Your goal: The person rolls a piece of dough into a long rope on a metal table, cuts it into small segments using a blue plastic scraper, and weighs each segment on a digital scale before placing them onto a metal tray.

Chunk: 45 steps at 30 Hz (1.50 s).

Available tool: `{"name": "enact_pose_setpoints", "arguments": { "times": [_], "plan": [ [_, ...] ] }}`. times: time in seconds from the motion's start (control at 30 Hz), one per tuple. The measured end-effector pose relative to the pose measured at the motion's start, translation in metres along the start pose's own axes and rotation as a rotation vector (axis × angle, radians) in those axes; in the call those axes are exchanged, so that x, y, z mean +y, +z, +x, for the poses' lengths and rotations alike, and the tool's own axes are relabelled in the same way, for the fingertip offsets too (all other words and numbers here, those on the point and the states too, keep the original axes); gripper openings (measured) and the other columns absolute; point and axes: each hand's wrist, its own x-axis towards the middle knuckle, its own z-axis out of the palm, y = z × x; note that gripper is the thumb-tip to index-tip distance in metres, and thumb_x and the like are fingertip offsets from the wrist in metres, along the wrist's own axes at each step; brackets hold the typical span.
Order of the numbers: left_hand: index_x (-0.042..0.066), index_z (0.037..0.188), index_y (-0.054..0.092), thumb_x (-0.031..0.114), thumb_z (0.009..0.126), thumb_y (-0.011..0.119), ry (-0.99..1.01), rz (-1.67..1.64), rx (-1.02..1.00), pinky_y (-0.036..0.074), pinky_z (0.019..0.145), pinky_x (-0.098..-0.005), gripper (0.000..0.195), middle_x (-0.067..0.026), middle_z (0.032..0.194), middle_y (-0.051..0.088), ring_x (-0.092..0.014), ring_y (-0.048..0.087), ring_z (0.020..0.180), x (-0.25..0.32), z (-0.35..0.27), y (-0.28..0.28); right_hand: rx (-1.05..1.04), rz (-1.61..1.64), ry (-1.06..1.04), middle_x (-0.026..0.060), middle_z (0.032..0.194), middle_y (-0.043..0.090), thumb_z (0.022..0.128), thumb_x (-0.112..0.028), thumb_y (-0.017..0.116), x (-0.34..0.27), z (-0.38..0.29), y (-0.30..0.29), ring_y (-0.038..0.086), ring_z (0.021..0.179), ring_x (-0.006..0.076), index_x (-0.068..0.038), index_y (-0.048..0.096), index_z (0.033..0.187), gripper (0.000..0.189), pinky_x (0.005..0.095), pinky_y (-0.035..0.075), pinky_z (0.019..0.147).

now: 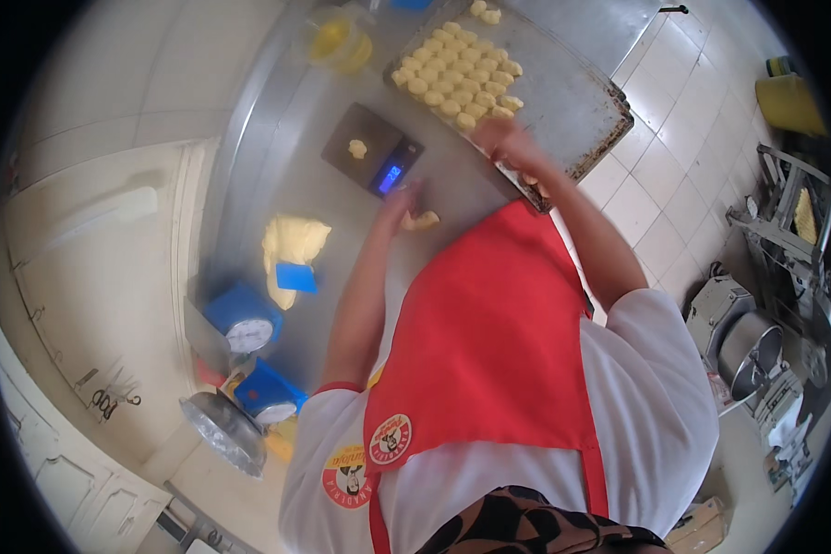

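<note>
My left hand (403,199) is at the front edge of a digital kitchen scale (343,163) with a lit blue display. A small lump of dough (357,149) rests on the scale's plate. Right beside my left palm is a short strip of dough (424,221); whether the fingers hold it cannot be made out. My right hand (504,142), blurred, is over the near edge of a metal baking tray (561,104), and its grip is unclear. Rows of pale dough balls (457,69) cover the tray's left part, close to that hand.
On the steel table (305,166) lies a slab of dough (292,242) with a blue scraper (296,277) on it. Two blue dial scales (249,325) and a metal bowl (225,433) stand lower left. A clear container with yellow contents (339,45) is at the back.
</note>
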Motion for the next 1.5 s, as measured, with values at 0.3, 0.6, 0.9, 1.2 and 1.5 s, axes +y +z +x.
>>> {"name": "enact_pose_setpoints", "arguments": {
  "times": [0.3,0.6,0.9,1.2,1.5],
  "plan": [
    [0.007,0.125,0.058,0.019,0.082,0.08,0.738,0.761,0.417,0.053,0.088,-0.0378,0.05,-0.0152,0.104,0.064,-0.028,0.066,0.096,0.019,-0.026,0.028,0.811,-0.766,-0.131,0.0205,0.105,0.071,0.094,-0.032,0.065,0.032,0.058,-0.056,0.068,0.101,0.039,-0.002,0.069,0.109,0.034,0.0447,0.053,0.089],
    [0.004,0.125,0.061,0.014,0.086,0.073,0.673,0.241,0.07,0.055,0.083,-0.0417,0.042,-0.015,0.096,0.069,-0.032,0.069,0.085,0.004,-0.015,0.067,-0.07,-0.707,0.076,0.0257,0.09,0.073,0.098,-0.04,0.055,0.03,0.003,0.081,0.072,0.084,0.039,0.005,0.07,0.089,0.048,0.0474,0.056,0.075],
    [0.003,0.09,0.068,0.025,0.092,0.065,0.6,0.677,0.005,0.051,0.061,-0.0394,0.022,-0.0129,0.076,0.067,-0.022,0.064,0.065,0.08,-0.03,0.084,-0.028,-1.006,-0.206,0.0282,0.094,0.07,0.095,-0.036,0.055,0.052,0.04,0.052,0.068,0.092,0.044,0.0,0.075,0.092,0.042,0.0509,0.052,0.086],
    [0.008,0.087,0.059,0.036,0.091,0.075,0.157,0.24,0.062,0.048,0.072,-0.0334,0.032,-0.0052,0.084,0.059,-0.017,0.06,0.079,0.003,-0.003,0.022,0.371,-0.227,-0.101,0.0134,0.113,0.068,0.092,-0.028,0.065,0.013,0.048,-0.102,0.065,0.1,0.0229,-0.004,0.069,0.117,0.035,0.0365,0.052,0.085],
    [0.012,0.127,0.058,0.011,0.08,0.078,0.989,0.685,0.34,0.052,0.088,-0.0387,0.051,-0.0148,0.109,0.064,-0.028,0.064,0.099,-0.002,-0.021,0.03,0.745,-0.672,-0.141,0.0211,0.104,0.07,0.094,-0.037,0.067,0.039,0.055,-0.033,0.068,0.102,0.0361,-0.003,0.07,0.11,0.038,0.0447,0.054,0.089]
  ]
}}
